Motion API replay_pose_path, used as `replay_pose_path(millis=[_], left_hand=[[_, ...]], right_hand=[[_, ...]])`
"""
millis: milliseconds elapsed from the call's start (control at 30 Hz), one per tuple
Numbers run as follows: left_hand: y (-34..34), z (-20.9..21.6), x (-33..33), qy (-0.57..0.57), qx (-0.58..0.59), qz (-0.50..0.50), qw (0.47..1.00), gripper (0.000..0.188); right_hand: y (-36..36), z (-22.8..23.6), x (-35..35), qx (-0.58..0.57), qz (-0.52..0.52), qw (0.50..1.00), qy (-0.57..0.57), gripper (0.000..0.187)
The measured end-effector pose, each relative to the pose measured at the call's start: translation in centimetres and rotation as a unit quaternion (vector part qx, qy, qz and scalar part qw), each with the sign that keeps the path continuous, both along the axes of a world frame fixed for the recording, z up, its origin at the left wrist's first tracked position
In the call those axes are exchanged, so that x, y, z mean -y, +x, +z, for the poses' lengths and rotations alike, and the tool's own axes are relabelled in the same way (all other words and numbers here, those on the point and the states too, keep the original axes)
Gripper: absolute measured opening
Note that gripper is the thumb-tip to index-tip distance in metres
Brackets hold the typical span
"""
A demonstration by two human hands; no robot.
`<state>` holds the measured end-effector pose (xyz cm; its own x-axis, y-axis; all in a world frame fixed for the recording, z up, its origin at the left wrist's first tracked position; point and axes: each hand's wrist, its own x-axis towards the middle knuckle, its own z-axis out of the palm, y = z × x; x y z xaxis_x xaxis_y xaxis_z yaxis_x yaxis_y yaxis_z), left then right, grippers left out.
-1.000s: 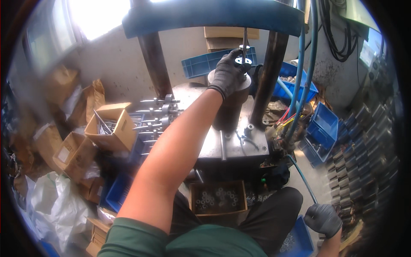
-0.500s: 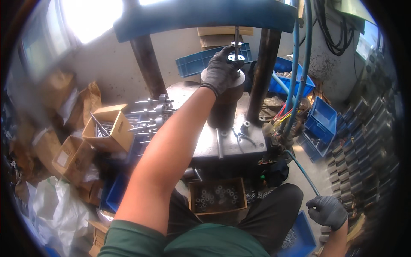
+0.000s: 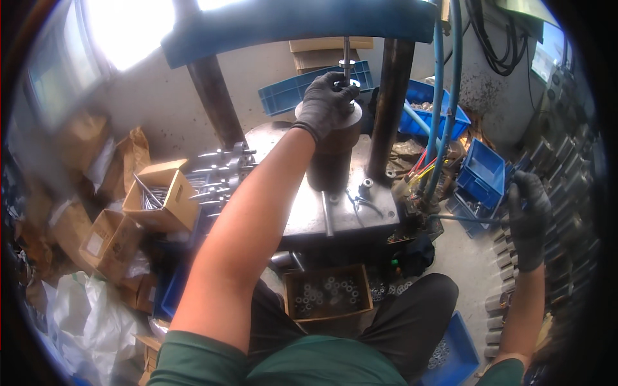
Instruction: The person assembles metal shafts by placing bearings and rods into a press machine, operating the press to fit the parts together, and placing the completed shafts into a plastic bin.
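Note:
My left hand (image 3: pixel 327 101), in a dark glove, reaches to the top of a dark upright cylinder (image 3: pixel 330 164) on the press. Its fingers are closed around a small bright metal disc (image 3: pixel 355 84), partly hidden by them. Above the disc, a thin upright steel rod (image 3: pixel 346 48) carries another metal collar (image 3: pixel 347 64). Out to the right, my gloved right hand (image 3: pixel 529 222) is at the end of a blue-green lever (image 3: pixel 460 218), which lies nearly level. Its fingers are curled and slightly blurred; the lever's tip meets the palm side.
Pliers (image 3: pixel 362 203) and a short bar (image 3: pixel 328 215) lie on the press table (image 3: pixel 302 215). Shafts with discs (image 3: pixel 225 168) line its left side, beside a carton of rods (image 3: pixel 177 206). A box of rings (image 3: pixel 328 293) sits below. Metal cylinders (image 3: pixel 512 276) and blue bins (image 3: pixel 483 170) stand right.
My right hand has swung up and slightly right, and the lever has risen from slanting down to nearly level. My left hand stays at the disc; the view has shifted slightly.

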<state>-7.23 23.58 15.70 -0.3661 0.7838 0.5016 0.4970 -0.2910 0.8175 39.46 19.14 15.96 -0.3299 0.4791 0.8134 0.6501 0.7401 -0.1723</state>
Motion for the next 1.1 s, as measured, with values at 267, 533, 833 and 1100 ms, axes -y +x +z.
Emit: replay_pose_path(millis=[267,533,833,1100], left_hand=[[0.6,0.2,0.2,-0.003,0.091,-0.044,0.995,0.043],[0.3,0.5,0.5,0.004,0.017,0.009,1.000,0.048],[0.7,1.1,1.4,-0.026,-0.020,0.034,0.999,0.047],[0.5,0.9,1.1,-0.019,-0.010,0.017,1.000,0.045]], right_hand=[[-1.3,1.4,-2.4,-0.059,0.017,0.993,-0.099,0.018],[4.7,-4.0,11.6,0.304,0.069,0.883,-0.350,0.019],[4.5,-5.6,13.1,0.272,0.051,0.891,-0.359,0.016],[4.5,-4.4,13.1,0.347,0.060,0.866,-0.356,0.019]])
